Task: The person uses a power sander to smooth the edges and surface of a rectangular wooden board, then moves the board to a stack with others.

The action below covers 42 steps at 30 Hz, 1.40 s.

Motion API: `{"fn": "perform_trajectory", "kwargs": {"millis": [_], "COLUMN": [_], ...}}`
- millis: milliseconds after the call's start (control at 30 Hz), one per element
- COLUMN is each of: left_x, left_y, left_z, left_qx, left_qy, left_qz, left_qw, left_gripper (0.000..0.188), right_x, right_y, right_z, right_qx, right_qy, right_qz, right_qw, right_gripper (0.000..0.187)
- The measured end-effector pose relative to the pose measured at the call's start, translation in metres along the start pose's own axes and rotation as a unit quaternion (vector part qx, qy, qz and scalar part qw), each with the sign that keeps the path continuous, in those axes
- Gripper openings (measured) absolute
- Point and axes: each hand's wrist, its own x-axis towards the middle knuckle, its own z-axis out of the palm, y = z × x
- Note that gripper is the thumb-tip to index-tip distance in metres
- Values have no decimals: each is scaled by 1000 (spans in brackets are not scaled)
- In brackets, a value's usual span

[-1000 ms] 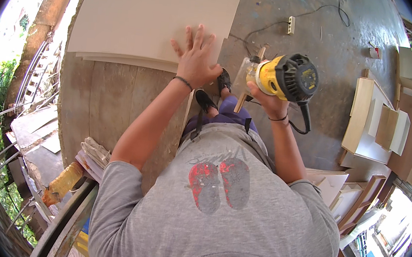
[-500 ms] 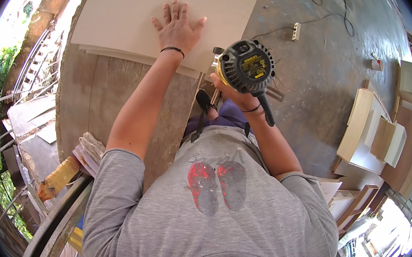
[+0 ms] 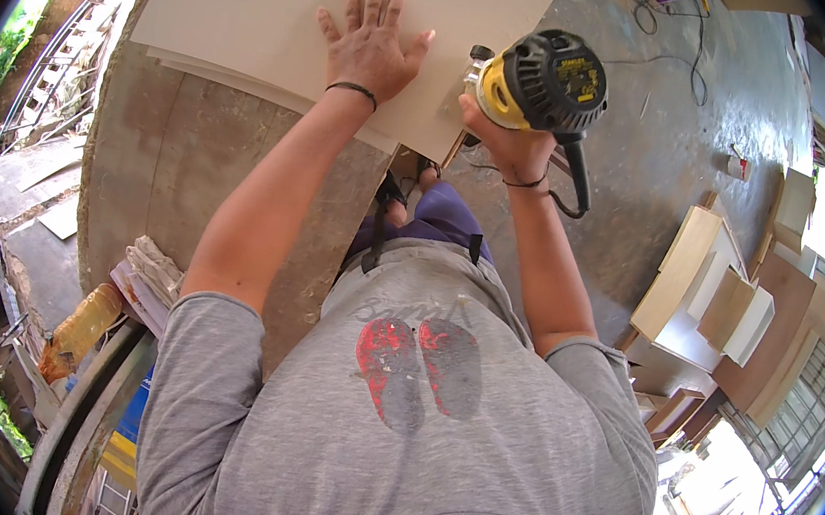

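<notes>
My left hand (image 3: 371, 57) lies flat with spread fingers on a pale board (image 3: 248, 9), pressing its top near the close edge. My right hand (image 3: 507, 142) grips a black and yellow trim router (image 3: 552, 81) at the board's right edge. The router's yellow body leans toward the board, and its black cord bends down beside my wrist. The router's bit and the underside of its base are hidden. Under the board is a brown worktable (image 3: 214, 136), its bare wooden top showing on the near side.
Right of the table, a grey floor (image 3: 646, 141) carries a thin cable and a small can (image 3: 739, 168). Wooden cabinet parts (image 3: 701, 288) stand farther right. At the lower left are a yellowish bottle (image 3: 84, 324) and folded rags (image 3: 152, 270). My feet stand beside the table.
My right hand has carried the router forward and to the right along the board's edge. The left hand stays flat on the board, while the whole view has shifted slightly.
</notes>
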Motion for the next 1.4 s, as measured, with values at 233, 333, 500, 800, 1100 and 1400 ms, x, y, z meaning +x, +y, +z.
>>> {"fn": "perform_trajectory", "kwargs": {"millis": [233,333,500,800,1100,1400], "left_x": [-1,-1,-1,-3,-5,-6], "left_y": [0,0,-1,-1,-1,-4], "left_z": [-3,-4,-6,-10,-16,-16], "left_qx": [3,3,14,22,26,17], "left_qy": [-8,-12,-14,-35,-60,-60], "left_qz": [0,3,6,5,8,6], "left_qw": [1000,1000,1000,999,998,998], "left_gripper": [72,71,70,69,70,71], "right_x": [10,23,45,86,135,185], "right_y": [11,7,19,46,70,88], "right_z": [-4,-5,-13,-26,-44,-60], "right_qx": [-66,-15,-70,-46,-101,-125], "right_qy": [13,31,62,86,115,137], "right_qz": [-48,-38,-83,-54,-72,-91], "right_qw": [997,999,992,994,986,978], "right_gripper": [43,43,43,48,54,52]}}
